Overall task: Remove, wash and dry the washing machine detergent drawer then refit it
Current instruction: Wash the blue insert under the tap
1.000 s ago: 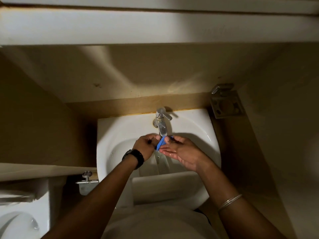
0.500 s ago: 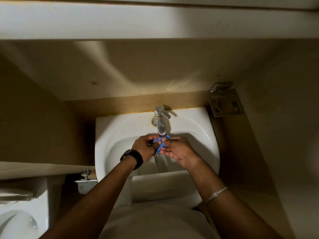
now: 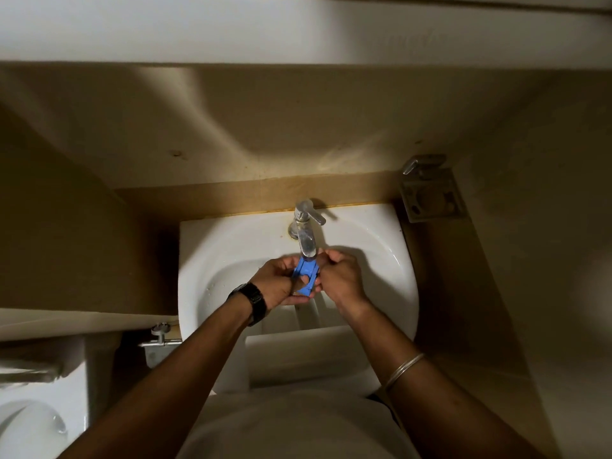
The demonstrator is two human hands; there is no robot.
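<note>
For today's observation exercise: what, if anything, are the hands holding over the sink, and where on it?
Both hands, left and right, hold a small blue plastic piece by its opposite side edges, under the tap.

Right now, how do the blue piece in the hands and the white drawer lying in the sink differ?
The blue piece is small and held up under the tap by both hands; the white drawer is much larger and lies untouched in the sink. The left hand and right hand pinch only the blue piece. Both sit over the sink.
</note>
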